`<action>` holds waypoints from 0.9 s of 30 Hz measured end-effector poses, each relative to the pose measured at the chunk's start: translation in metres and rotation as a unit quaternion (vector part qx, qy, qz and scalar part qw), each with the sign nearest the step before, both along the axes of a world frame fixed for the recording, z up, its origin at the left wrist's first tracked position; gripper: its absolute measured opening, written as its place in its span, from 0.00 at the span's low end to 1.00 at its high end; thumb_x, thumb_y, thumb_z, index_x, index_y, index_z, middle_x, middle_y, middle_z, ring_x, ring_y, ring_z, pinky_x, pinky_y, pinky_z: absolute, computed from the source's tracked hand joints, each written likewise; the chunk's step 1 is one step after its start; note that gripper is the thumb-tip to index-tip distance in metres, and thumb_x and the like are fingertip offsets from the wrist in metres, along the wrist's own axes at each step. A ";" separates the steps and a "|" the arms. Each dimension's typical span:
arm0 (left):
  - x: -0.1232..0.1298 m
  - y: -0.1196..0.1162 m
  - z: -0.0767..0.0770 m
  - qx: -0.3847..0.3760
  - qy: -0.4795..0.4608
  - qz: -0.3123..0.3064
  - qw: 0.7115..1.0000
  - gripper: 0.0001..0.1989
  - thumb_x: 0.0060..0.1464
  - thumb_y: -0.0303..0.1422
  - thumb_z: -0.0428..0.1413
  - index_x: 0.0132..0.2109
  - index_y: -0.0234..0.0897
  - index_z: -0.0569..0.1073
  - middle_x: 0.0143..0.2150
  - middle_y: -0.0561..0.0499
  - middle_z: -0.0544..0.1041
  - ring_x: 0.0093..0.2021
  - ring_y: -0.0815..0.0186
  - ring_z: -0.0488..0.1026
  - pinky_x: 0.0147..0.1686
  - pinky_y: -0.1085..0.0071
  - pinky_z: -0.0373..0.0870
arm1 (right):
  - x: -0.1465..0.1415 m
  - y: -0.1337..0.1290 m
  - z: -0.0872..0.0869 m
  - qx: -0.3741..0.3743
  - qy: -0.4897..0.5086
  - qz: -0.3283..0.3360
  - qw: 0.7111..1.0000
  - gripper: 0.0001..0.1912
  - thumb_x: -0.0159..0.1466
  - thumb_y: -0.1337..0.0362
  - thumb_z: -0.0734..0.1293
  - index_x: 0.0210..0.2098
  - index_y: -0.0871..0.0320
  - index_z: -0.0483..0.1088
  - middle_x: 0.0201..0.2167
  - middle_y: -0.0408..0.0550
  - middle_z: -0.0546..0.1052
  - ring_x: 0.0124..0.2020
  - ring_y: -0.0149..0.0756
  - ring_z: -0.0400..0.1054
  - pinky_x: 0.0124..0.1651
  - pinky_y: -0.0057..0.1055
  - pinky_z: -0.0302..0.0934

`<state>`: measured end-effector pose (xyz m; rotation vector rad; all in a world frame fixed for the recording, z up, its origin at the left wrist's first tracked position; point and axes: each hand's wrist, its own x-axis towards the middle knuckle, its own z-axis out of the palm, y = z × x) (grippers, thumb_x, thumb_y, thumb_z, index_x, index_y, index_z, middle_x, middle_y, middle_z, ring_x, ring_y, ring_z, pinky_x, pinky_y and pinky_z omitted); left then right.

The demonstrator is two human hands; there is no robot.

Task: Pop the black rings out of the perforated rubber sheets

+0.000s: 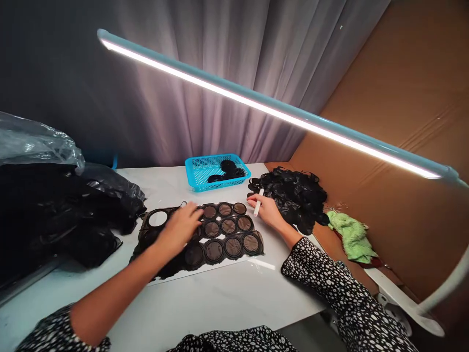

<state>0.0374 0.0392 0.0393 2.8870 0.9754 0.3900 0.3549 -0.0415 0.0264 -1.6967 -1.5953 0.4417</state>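
Observation:
A black sheet (pixel 233 247) with rows of round, ringed shapes lies on a white board on the table. One round opening at its left shows white. My left hand (pixel 182 225) is over the middle of the sheet, palm down, its fingertips blurred near the back row; what they hold, if anything, cannot be made out. Just off the sheet's right end, my right hand (pixel 266 210) is closed on a slim white tool (pixel 258 202), held upright and slightly tilted. Behind that hand lies a heap of thin black scraps (pixel 296 193).
A blue basket (pixel 200 186) with black round pieces stands at the back. Black material (pixel 47 220) and clear plastic (pixel 40 142) fill the left side. A green cloth (pixel 351 237) lies at right. A lit lamp bar (pixel 256 100) crosses above the table (pixel 227 298).

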 end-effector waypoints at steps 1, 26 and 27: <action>0.015 -0.010 -0.007 -0.006 0.007 -0.041 0.999 0.19 0.63 0.34 0.51 0.60 0.41 0.70 0.65 0.44 0.66 0.67 0.54 0.58 0.64 0.55 0.55 | -0.002 -0.005 -0.001 -0.002 0.014 0.020 1.000 0.16 0.67 0.56 0.61 0.44 0.59 0.75 0.40 0.52 0.80 0.41 0.40 0.73 0.46 0.34 0.63; 0.079 -0.018 -0.041 -0.028 0.010 -0.105 0.994 0.28 0.65 0.47 0.50 0.66 0.37 0.62 0.70 0.42 0.58 0.70 0.50 0.50 0.66 0.47 0.49 | -0.017 0.020 -0.011 -0.066 0.185 0.080 0.977 0.08 0.59 0.60 0.67 0.27 0.58 0.70 0.37 0.50 0.79 0.36 0.35 0.72 0.38 0.30 0.64; 0.078 -0.017 -0.043 -0.029 0.005 -0.107 0.994 0.28 0.65 0.46 0.50 0.66 0.38 0.62 0.70 0.42 0.57 0.70 0.51 0.50 0.66 0.47 0.49 | -0.016 0.020 -0.012 -0.070 0.185 0.081 0.977 0.08 0.59 0.61 0.67 0.27 0.58 0.70 0.37 0.50 0.79 0.36 0.36 0.71 0.38 0.30 0.63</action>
